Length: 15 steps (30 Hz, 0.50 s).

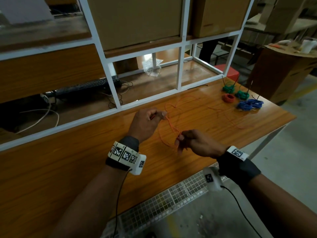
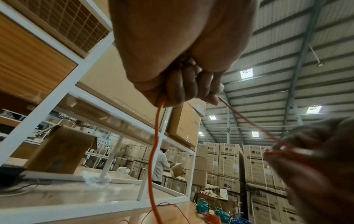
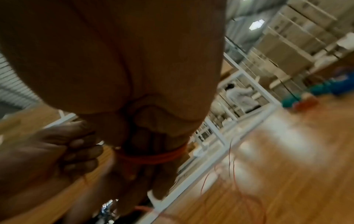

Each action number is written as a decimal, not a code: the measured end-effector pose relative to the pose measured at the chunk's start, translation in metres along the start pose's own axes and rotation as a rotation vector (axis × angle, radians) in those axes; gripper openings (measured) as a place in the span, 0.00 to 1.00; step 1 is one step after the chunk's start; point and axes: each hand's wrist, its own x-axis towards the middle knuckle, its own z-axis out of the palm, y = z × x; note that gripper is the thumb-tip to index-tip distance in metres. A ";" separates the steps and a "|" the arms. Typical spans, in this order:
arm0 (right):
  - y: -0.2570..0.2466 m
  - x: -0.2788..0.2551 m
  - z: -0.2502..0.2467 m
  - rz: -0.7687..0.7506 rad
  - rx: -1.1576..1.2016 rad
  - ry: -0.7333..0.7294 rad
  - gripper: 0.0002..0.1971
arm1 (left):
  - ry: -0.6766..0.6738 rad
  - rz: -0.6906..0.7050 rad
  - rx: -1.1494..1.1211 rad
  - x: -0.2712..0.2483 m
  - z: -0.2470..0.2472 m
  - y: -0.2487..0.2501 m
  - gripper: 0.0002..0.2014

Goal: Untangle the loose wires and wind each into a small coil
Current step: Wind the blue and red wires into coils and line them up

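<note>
Pinching the orange wire (image 1: 172,127) in our left hand (image 1: 147,122) and right hand (image 1: 192,143) above the wooden table (image 1: 85,160); wound coils (image 1: 242,98) sit far right, white frame (image 1: 179,69) behind.

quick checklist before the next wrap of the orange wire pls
1. Left hand grips the orange wire: ok, fingers curled round it in the left wrist view.
2. Right hand has the wire: ok, turns are wound round its fingers.
3. Stretch between the hands free of knots: ok, it runs straight.
4. Loose tail on the wooden table untangled: cannot tell, it lies in thin overlapping loops.
5. Tail apart from the finished coils: ok, the red coil, green coils and blue coils lie farther right.
6. Turns on the fingers even: cannot tell, the right wrist view is blurred.
</note>
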 end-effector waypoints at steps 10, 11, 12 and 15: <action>-0.028 -0.011 0.015 -0.268 1.130 -0.230 0.11 | -0.016 -0.035 -0.188 0.022 0.024 0.000 0.05; -0.033 -0.012 0.011 -0.303 1.189 -0.238 0.12 | -0.037 -0.035 -0.213 0.018 0.028 0.000 0.05; -0.038 -0.013 0.008 -0.336 1.246 -0.230 0.13 | -0.064 -0.020 -0.226 0.014 0.033 0.001 0.06; -0.050 -0.009 -0.008 -0.396 1.404 -0.117 0.16 | -0.069 -0.026 -0.142 -0.001 0.050 0.004 0.13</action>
